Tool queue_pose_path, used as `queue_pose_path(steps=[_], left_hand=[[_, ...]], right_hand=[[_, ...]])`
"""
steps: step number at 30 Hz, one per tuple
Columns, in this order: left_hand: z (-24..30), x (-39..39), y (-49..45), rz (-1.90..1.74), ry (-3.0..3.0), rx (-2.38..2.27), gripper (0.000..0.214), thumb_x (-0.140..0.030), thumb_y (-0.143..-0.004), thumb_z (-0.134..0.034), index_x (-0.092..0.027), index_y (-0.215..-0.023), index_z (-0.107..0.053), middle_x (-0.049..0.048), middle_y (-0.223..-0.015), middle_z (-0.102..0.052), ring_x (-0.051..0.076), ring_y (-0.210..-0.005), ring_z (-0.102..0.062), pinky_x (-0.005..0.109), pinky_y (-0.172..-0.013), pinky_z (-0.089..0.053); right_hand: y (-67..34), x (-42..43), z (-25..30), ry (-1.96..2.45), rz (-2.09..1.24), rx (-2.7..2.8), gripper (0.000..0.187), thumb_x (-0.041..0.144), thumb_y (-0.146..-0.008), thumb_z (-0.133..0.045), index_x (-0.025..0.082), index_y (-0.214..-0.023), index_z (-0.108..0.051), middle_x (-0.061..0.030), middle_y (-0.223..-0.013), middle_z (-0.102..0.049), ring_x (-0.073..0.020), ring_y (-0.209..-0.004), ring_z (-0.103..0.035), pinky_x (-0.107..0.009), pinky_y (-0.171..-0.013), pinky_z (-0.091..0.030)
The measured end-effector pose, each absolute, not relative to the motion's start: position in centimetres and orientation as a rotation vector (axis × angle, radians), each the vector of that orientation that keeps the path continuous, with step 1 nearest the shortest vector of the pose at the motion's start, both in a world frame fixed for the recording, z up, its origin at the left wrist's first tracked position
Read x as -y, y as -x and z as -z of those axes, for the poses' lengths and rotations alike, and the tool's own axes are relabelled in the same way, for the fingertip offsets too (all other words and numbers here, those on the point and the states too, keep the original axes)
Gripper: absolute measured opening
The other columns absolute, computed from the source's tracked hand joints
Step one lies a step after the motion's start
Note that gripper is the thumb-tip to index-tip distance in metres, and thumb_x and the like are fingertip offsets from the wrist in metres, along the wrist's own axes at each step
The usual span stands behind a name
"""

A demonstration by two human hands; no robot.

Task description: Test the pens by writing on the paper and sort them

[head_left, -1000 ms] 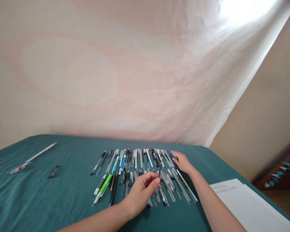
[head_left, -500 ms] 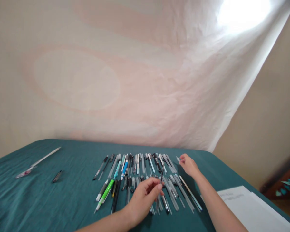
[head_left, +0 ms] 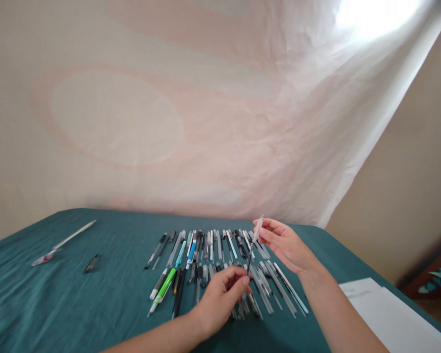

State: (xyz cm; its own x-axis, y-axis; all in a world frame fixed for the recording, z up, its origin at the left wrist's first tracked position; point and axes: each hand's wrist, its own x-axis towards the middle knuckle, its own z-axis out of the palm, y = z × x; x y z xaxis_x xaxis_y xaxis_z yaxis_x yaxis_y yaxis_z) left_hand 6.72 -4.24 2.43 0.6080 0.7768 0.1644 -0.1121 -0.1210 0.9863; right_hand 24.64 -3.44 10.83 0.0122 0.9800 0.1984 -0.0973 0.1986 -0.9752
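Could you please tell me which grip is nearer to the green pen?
Left. The left grip is right of the green pen; the right grip is farther right.

On the table (head_left: 121,304), two rows of pens (head_left: 219,246) lie left of the papers (head_left: 389,314).

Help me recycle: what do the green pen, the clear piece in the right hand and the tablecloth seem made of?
Green pen: probably smooth plastic, judging by its even, bright colour. Clear piece in the right hand: likely plastic, translucent by its pale, clear look, though blurred. Tablecloth: apparently matt fabric, with soft wrinkles.
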Motion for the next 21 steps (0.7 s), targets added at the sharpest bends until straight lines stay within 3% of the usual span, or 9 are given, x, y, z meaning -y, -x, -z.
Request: queue_pose_path(steps=[14, 21], left_hand=[[-2.5, 3.4, -6.7, -0.885, -1.476, -0.600, 0.032, -0.043, -0.079, -0.049, -0.014, -0.092, -0.057, 0.0017, -0.072, -0.059, 0.010, -0.061, -0.047, 0.022, -0.058, -0.037], [-3.1, 2.9, -6.4, -0.922, -1.498, -0.597, 0.031, -0.042, -0.080, -0.049, -0.014, -0.091, -0.057, 0.0019, -0.073, -0.060, 0.011, -0.064, -0.049, 0.023, -0.060, -0.038]], right_hand=[[-24.0, 3.5, -10.4, 1.029, -1.151, 1.395, 0.027, 0.033, -0.068, -0.068, 0.017, -0.088, -0.063, -0.0026, -0.087, -0.061, -0.0104, -0.069, -0.050, -0.023, -0.063, -0.039], [-23.3, 3.6, -9.9, 1.044, -1.200, 1.501, 0.022, 0.032, -0.069, -0.067, 0.016, -0.083, -0.062, 0.0001, -0.079, -0.058, -0.0095, -0.067, -0.049, -0.023, -0.064, -0.038]])
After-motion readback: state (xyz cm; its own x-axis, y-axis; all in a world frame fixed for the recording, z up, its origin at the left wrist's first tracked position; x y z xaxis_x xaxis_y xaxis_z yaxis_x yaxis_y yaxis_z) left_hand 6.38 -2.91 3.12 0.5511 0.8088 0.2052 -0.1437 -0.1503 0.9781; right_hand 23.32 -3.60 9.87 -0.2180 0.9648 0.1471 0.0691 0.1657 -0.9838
